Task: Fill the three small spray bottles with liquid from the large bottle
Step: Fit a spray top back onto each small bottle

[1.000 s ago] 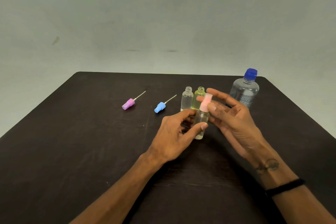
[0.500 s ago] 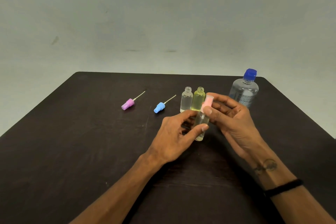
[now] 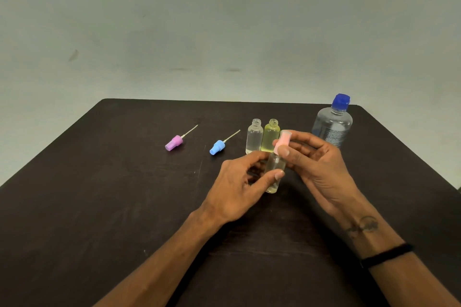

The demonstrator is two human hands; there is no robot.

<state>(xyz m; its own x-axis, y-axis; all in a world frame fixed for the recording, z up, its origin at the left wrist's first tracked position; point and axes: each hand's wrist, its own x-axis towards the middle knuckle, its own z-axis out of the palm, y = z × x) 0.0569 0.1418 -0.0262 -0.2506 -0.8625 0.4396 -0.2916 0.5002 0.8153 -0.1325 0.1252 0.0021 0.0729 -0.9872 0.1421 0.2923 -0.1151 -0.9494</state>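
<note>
Head view. I see both hands meeting over the middle of the dark table [image 3: 104, 207]. The left hand [image 3: 239, 189] grips the body of a small clear bottle [image 3: 274, 174], thumb across its front and fingers curled behind; the bottle stands upright, and I cannot tell whether its base touches the table. The right hand [image 3: 316, 159] pinches the pink spray top [image 3: 283, 141] seated on that bottle's neck, thumb in front and fingers wrapped behind it.

Just behind the held bottle stand two more small bottles, both uncapped and touching side by side: a clear bottle [image 3: 254, 136] on the left and a yellow-tinted bottle [image 3: 270, 136] on the right. The large bottle [image 3: 333, 124], clear with a blue cap [image 3: 341, 100], stands upright near the far right edge of the table, behind the right hand.

Two loose spray tops lie on the table to the left, each with its thin tube pointing away: a blue spray top [image 3: 217, 146] near the bottles and a purple spray top [image 3: 174, 142] farther left. A black band [image 3: 385, 255] circles the right wrist.
</note>
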